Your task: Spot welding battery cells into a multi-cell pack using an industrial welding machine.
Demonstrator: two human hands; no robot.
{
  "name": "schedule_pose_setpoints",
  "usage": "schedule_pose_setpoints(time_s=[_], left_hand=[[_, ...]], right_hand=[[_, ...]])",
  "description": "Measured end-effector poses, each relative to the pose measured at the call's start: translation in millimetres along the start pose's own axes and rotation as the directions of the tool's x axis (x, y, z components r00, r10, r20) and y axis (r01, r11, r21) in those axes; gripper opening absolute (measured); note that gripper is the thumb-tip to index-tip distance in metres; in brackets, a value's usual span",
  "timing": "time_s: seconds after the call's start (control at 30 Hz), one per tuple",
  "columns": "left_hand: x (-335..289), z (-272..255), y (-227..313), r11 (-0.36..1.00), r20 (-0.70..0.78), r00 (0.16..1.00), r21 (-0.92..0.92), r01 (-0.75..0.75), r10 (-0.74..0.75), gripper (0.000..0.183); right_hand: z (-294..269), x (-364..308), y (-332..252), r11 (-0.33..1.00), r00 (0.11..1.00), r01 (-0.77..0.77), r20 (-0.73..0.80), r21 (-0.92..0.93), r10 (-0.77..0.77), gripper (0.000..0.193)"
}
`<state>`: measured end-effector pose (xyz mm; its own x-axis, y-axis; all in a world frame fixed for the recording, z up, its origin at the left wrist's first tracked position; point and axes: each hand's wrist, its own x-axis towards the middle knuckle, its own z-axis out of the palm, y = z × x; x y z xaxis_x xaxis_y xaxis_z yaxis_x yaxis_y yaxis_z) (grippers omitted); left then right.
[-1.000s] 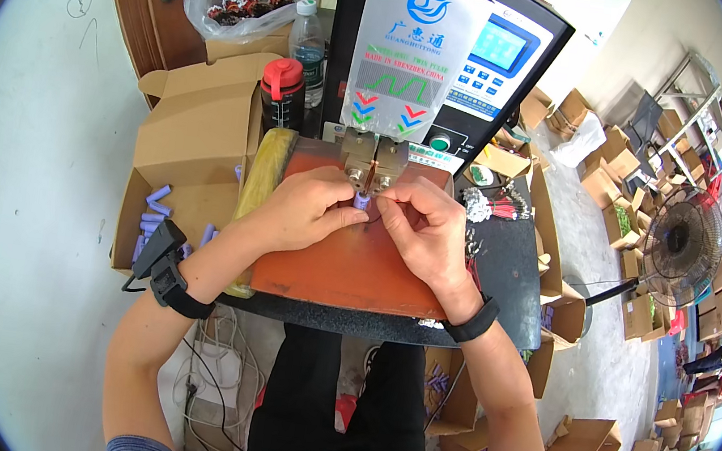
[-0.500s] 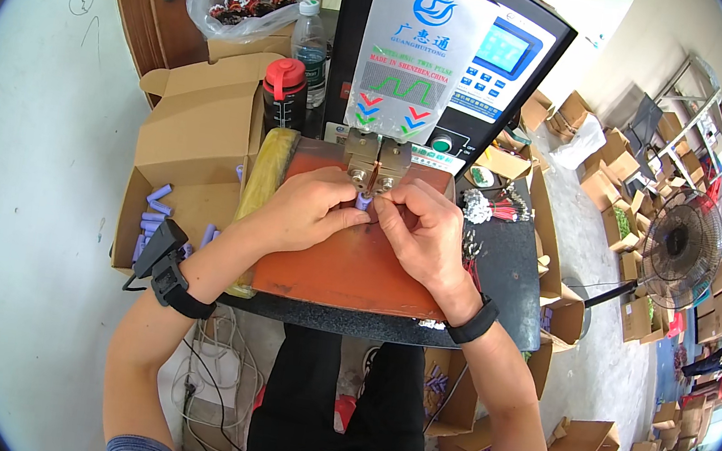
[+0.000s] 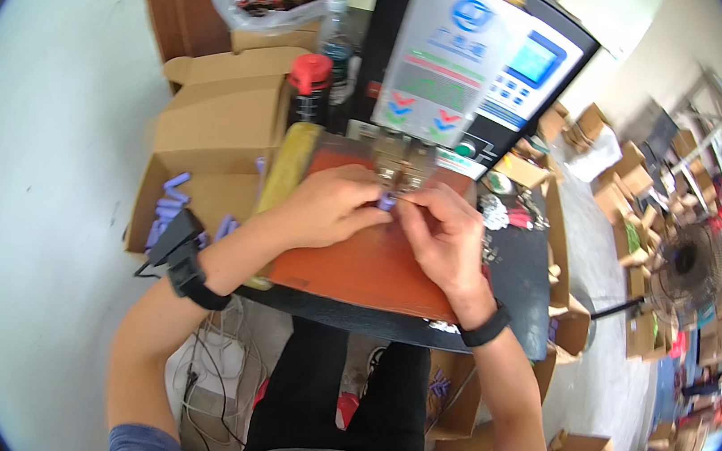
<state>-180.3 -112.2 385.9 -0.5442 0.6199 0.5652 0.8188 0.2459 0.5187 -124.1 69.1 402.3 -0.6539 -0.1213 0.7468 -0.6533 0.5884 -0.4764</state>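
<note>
A small purple cylindrical battery cell (image 3: pixel 387 203) sits just below the metal electrode heads (image 3: pixel 403 160) of a spot welder (image 3: pixel 435 63). My left hand (image 3: pixel 332 206) comes in from the left, thumb and fingers closed around the cell. On the other side, my right hand (image 3: pixel 451 237) is pinched close by the cell's top. Whatever its fingertips hold is too small and blurred to name. Both hands are over an orange-brown work mat (image 3: pixel 355 270).
Left of the mat, an open cardboard box (image 3: pixel 220 123) holds several purple cells, beside a yellow wrapped bar (image 3: pixel 291 167). A red-capped bottle (image 3: pixel 311 80) and a clear bottle (image 3: pixel 336 47) stand behind. Red-and-white leads (image 3: pixel 511 215) lie at right; a fan (image 3: pixel 691 257) stands beyond.
The whole view has shifted and tilted slightly, and it is now blurred. Both hands stay at the cell under the electrodes, with little visible change in their grip.
</note>
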Motion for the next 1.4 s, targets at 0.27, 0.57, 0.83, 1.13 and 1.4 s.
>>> schedule_pose_setpoints(time_s=[0.27, 0.57, 0.83, 1.13, 1.4], left_hand=[[-22.1, -54.6, 19.7, 0.943, 0.091, 0.964, -0.205, 0.262, -0.249, 0.021], [-146.7, -167.9, -25.4, 0.744, 0.241, 0.711, 0.344, 0.574, -0.66, 0.033], [-141.2, -148.6, -48.4, 0.668, 0.394, 0.653, 0.706, 0.237, -0.647, 0.041], [-148.8, -143.0, -47.1, 0.355, 0.191, 0.338, 0.766, 0.535, -0.922, 0.066], [-143.5, -124.4, -71.6, 0.412, 0.278, 0.304, 0.659, 0.63, -0.911, 0.087]], right_hand=[[-2.9, -2.5, 2.0, 0.992, 0.992, -0.127, 0.026, 0.015, 0.127, 0.004], [2.9, -1.5, 1.5, 0.992, 0.991, -0.12, 0.057, 0.025, 0.118, 0.005], [-8.6, -8.8, 14.5, 0.98, 0.978, -0.195, 0.077, 0.033, 0.192, 0.005], [-0.5, -6.3, 4.3, 0.991, 0.999, 0.021, -0.039, 0.136, -0.016, 0.002], [-8.9, -4.2, 8.0, 0.987, 0.999, -0.021, -0.028, 0.158, 0.026, 0.004]])
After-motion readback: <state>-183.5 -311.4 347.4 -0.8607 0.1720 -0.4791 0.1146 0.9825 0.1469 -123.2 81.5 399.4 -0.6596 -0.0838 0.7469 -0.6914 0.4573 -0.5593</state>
